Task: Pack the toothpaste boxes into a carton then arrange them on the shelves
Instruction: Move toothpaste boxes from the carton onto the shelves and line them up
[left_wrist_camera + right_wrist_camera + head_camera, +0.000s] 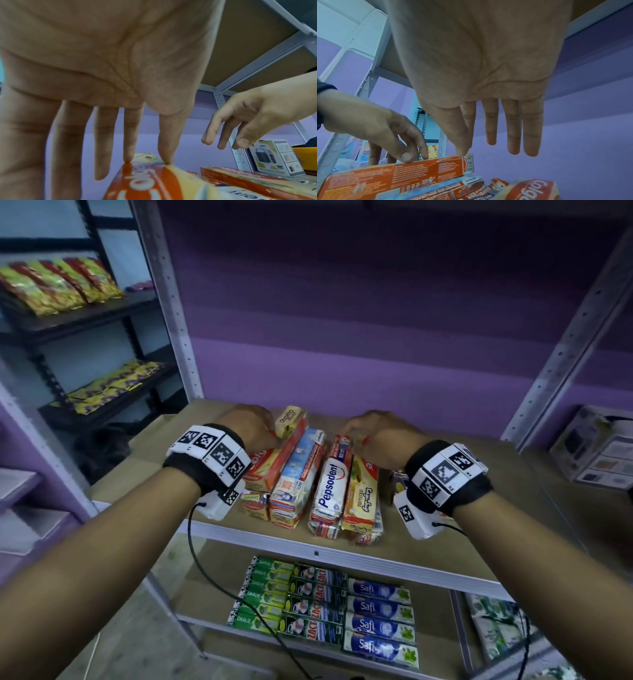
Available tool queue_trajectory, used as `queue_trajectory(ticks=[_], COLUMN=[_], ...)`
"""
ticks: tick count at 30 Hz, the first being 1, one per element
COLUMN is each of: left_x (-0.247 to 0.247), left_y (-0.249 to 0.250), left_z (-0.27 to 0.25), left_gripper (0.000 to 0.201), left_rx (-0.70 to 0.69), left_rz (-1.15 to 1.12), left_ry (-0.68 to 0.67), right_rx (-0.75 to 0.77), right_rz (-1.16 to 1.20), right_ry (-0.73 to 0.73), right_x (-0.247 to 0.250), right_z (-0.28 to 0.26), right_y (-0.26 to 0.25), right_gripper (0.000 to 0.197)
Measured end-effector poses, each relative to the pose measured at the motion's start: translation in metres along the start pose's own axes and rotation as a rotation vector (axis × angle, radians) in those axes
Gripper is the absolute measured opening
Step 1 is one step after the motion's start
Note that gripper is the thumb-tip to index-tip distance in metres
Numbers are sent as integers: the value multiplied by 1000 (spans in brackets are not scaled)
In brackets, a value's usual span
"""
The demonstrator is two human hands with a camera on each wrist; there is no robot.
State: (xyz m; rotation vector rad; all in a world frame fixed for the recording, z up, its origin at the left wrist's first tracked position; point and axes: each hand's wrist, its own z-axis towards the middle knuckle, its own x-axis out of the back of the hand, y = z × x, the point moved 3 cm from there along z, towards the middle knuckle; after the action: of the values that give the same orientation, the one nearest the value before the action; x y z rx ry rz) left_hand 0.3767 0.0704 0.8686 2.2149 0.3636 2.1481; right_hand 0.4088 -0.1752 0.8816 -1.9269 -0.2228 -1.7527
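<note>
Now | left hand point(251, 428) fingertips touching toothpaste boxes point(301, 474) | right hand point(380, 436) above

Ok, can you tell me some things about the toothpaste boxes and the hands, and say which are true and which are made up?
1. The Pepsodent box lies on the upper shelf board. True.
2. The left hand is clenched in a fist. False: its fingers are straight, fingertips touching an orange Colgate box.
3. Safi boxes lie on the shelf below. True.
4. The right hand holds a carton. False: it is open above the boxes; no carton shows.
5. The wall behind is green. False: it is purple.
</note>
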Motion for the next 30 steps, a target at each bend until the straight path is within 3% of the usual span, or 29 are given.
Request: queue_trajectory(ticks=[5, 15, 23, 30], left_x=[-8, -6, 1, -28], left_y=[-7, -28, -71, -101], left_z=[-7, -18, -32, -40], left_gripper=[58, 66, 62, 61], left_rx=[25, 83, 160, 222], left_rz=[-121, -278, -133, -60], left_ry=[-50, 79, 139, 50], right_rx=[17, 159, 306, 513], right_rz=[-18, -59, -193, -278], right_ry=[-46, -87, -135, -295], right_x=[-5, -6, -13, -31], right_z=[8, 5, 17, 26], right_y=[-16, -37, -77, -119], right_gripper=[16, 29, 34, 42])
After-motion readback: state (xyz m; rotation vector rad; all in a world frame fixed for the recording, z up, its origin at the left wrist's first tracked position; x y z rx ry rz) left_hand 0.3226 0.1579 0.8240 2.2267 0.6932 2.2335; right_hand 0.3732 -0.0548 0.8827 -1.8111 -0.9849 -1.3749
